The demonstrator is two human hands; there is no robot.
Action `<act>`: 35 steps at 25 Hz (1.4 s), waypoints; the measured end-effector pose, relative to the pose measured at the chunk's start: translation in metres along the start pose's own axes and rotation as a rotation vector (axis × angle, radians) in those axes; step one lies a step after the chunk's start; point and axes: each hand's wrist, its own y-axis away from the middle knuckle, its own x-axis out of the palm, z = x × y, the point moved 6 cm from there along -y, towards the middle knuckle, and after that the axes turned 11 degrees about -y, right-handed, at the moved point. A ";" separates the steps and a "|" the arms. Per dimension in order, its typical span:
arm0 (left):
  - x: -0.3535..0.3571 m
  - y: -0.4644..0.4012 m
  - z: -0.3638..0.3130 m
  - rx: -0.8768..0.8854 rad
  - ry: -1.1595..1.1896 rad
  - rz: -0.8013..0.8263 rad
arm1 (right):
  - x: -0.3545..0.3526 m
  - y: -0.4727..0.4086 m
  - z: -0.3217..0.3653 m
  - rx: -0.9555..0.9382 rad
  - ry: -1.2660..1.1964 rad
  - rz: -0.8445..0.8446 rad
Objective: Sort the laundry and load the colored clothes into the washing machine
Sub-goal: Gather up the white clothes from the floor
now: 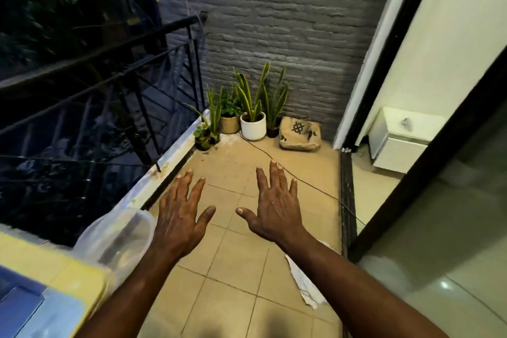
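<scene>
Both hands, left (179,212) and right (275,207), spread empty above tiled floor (233,269); railing (115,68) leftward.

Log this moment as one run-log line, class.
left hand: open, holds nothing | right hand: open, holds nothing | both over floor tiles | no clothes held

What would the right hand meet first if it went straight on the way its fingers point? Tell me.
Probably the thin black cord lying across the tiled floor. The right hand, open and holding nothing, points up the balcony toward it; the woven bag lies beyond. Depth is unclear.
</scene>
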 end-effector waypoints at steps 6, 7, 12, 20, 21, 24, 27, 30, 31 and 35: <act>0.046 -0.057 -0.074 0.172 0.058 0.042 | 0.000 -0.006 -0.092 0.181 0.052 -0.003; 0.055 -0.066 -0.086 0.202 0.071 0.050 | 0.002 -0.007 -0.105 0.206 0.057 0.000; 0.108 -0.124 -0.131 0.337 0.121 0.109 | 0.011 -0.029 -0.163 0.313 0.099 0.016; 0.207 -0.194 -0.200 0.529 0.148 0.233 | 0.044 -0.046 -0.265 0.476 0.103 0.064; 0.221 -0.195 -0.210 0.547 0.144 0.252 | 0.053 -0.044 -0.279 0.493 0.104 0.082; 0.271 -0.197 -0.237 0.581 0.125 0.312 | 0.091 -0.038 -0.326 0.540 0.083 0.155; 0.339 -0.194 -0.259 0.574 0.099 0.402 | 0.149 -0.028 -0.380 0.573 0.059 0.267; 0.404 -0.177 -0.267 0.531 0.090 0.474 | 0.212 -0.004 -0.432 0.643 -0.016 0.300; 0.424 -0.169 -0.267 0.520 0.090 0.491 | 0.232 0.005 -0.445 0.636 -0.050 0.296; 0.527 -0.143 -0.282 0.532 0.083 0.562 | 0.338 0.036 -0.515 0.623 -0.107 0.379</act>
